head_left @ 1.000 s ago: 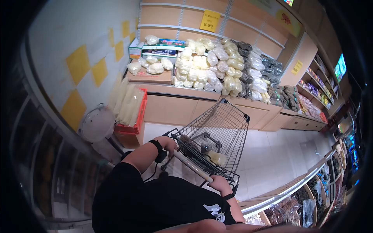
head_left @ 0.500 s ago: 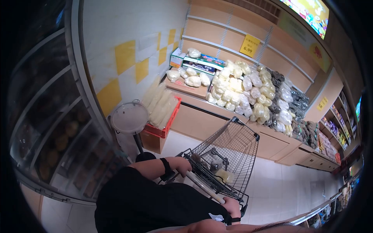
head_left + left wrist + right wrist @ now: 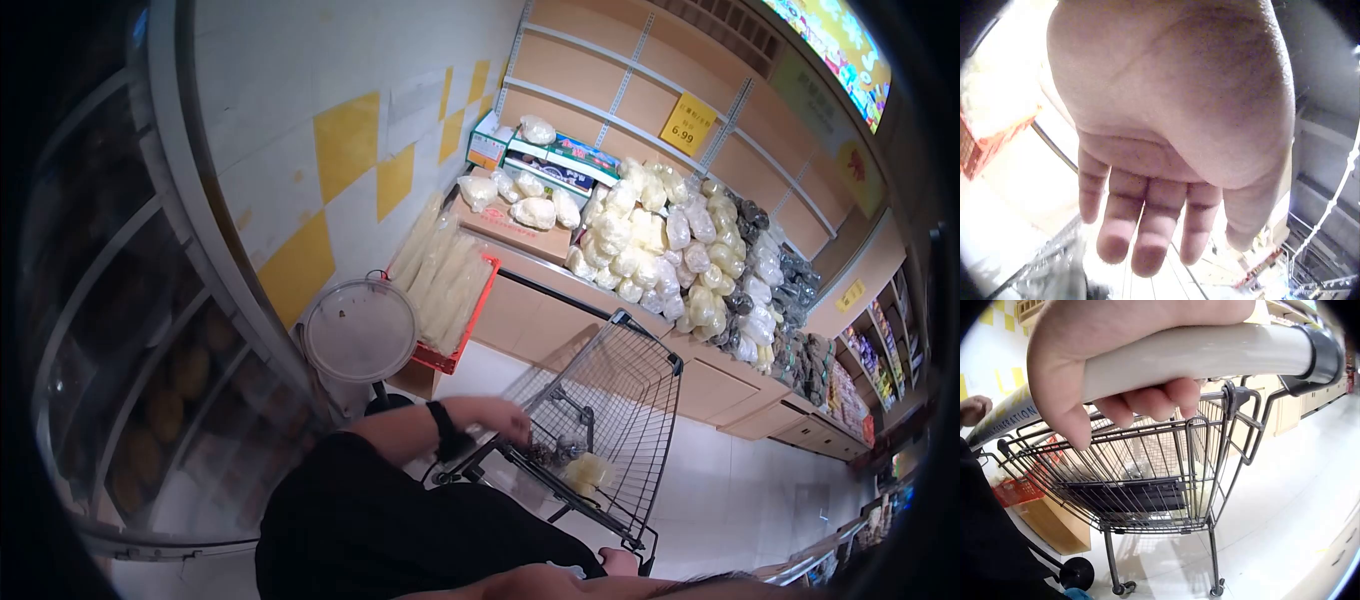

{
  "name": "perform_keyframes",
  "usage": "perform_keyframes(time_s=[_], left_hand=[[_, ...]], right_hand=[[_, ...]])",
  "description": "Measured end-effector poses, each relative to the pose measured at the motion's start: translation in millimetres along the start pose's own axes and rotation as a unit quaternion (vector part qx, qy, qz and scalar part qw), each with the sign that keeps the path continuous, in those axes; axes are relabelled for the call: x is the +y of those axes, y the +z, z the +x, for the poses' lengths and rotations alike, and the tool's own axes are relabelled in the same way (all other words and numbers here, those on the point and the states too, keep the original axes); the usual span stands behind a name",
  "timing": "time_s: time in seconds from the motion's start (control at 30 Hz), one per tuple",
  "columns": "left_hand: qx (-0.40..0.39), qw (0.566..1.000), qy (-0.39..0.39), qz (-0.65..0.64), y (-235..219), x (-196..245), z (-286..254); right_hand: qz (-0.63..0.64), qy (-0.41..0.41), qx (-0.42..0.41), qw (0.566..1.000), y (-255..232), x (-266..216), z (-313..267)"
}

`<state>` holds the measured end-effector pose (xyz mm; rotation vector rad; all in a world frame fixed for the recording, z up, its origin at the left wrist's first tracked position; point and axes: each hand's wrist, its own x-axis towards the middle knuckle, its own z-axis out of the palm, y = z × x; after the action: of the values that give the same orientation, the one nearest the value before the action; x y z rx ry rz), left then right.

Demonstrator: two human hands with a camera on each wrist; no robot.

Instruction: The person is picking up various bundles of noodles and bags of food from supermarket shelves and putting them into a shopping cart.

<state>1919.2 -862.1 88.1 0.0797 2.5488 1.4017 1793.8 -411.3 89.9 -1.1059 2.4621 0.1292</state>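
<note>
A wire shopping cart (image 3: 640, 430) stands in front of me, with a few bagged goods, a pale yellow bag (image 3: 590, 472) among them, lying in its basket. My right hand (image 3: 1129, 362) grips the cart's white handle (image 3: 1210, 353), fingers curled under the bar; in the head view only part of this hand (image 3: 620, 562) shows at the bottom. Off the handle, my left hand (image 3: 497, 416) is over the near left end of the cart. Its palm and loosely extended fingers (image 3: 1150, 244) fill the left wrist view, with nothing held.
Bagged pale goods (image 3: 630, 235) are heaped on a wooden counter (image 3: 525, 318) ahead. To the left are a red crate (image 3: 485, 310) of long pale bags, a round-topped stand (image 3: 360, 330) and a glass-doored cabinet (image 3: 170, 380). White tiled floor (image 3: 740, 480) lies right of the cart.
My left hand has let go of the handle and moved forward over the cart's near end. The right hand keeps its grip. The head view has turned, shifting the shelves rightward.
</note>
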Motion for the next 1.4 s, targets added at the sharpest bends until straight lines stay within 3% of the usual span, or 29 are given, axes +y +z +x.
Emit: perform_keyframes(time_s=[0.03,0.07,0.1,0.13,0.27,0.33,0.37,0.43,0.53,0.6,0.67,0.8,0.87,0.93,0.97,1.03,1.07,1.13,1.17,1.2,1.23,1.37,1.4], left_hand=[[0.096,0.993,0.024,0.063,-26,-25,4],[0.16,0.981,-0.021,0.11,-51,-47,8],[0.245,0.967,-0.008,0.074,-74,-71,10],[0.313,0.948,-0.048,0.016,-95,-81,7],[0.482,0.845,-0.166,-0.164,-149,-171,20],[0.536,0.787,-0.295,-0.082,-164,-211,17],[0.532,0.79,-0.294,-0.081,-166,-220,16],[0.565,0.652,-0.506,-0.014,-168,-211,5],[0.555,0.656,-0.503,-0.097,-163,-209,17],[0.523,0.74,-0.421,-0.055,-157,-193,33],[0.523,0.802,-0.286,0.031,-152,-186,54],[0.487,0.87,0.011,0.074,-144,-61,13],[0.438,0.889,0.082,0.102,-138,7,-32],[0.369,0.905,0.14,0.16,-134,49,-75],[0.373,0.905,0.133,0.154,-130,61,-94],[0.277,0.938,0.136,0.159,-123,73,-128],[0.282,0.937,0.129,0.16,-119,68,-143],[0.178,0.971,0.021,0.157,-109,57,-172],[0.183,0.97,0.014,0.159,-101,53,-185],[0.147,0.971,-0.098,0.158,-90,49,-196],[0.109,0.959,-0.209,0.154,-77,44,-207],[0.041,0.902,-0.382,0.198,10,-35,-243],[0.044,0.9,-0.386,0.198,27,-44,-254]], right_hand=[[0.0,0.004,-0.006,1.0,-2,-6,0],[-0.008,0.015,-0.005,1.0,-6,-12,-1],[-0.016,0.025,-0.004,1.0,-8,-16,-1],[-0.019,0.016,0.014,1.0,-4,-14,0],[-0.049,-0.014,0.001,0.999,6,-8,5],[-0.051,-0.002,-0.008,0.999,9,-7,5],[-0.057,0.004,-0.016,0.998,11,-7,6],[-0.055,0.013,-0.026,0.998,14,-6,9],[-0.069,0.018,-0.035,0.997,22,-3,7],[-0.073,0.024,-0.041,0.996,27,-2,7],[-0.084,0.028,-0.04,0.995,27,-3,8],[-0.072,0.015,-0.011,0.997,21,-12,6],[-0.071,0.019,-0.008,0.997,18,-17,5],[-0.076,0.021,-0.014,0.997,15,-20,4],[-0.063,0.02,-0.001,0.998,14,-21,4],[-0.052,0.009,0.011,0.999,14,-23,4],[-0.04,0.006,0.015,0.999,12,-24,4],[-0.021,0.001,0.024,0.999,5,-30,3],[-0.022,-0.007,0.023,0.999,5,-29,3],[-0.02,-0.015,0.029,0.999,5,-28,3],[-0.018,-0.021,0.035,0.999,6,-27,3],[0.0,-0.037,0.052,0.998,6,-27,3],[0.0,-0.042,0.053,0.998,6,-27,3]])
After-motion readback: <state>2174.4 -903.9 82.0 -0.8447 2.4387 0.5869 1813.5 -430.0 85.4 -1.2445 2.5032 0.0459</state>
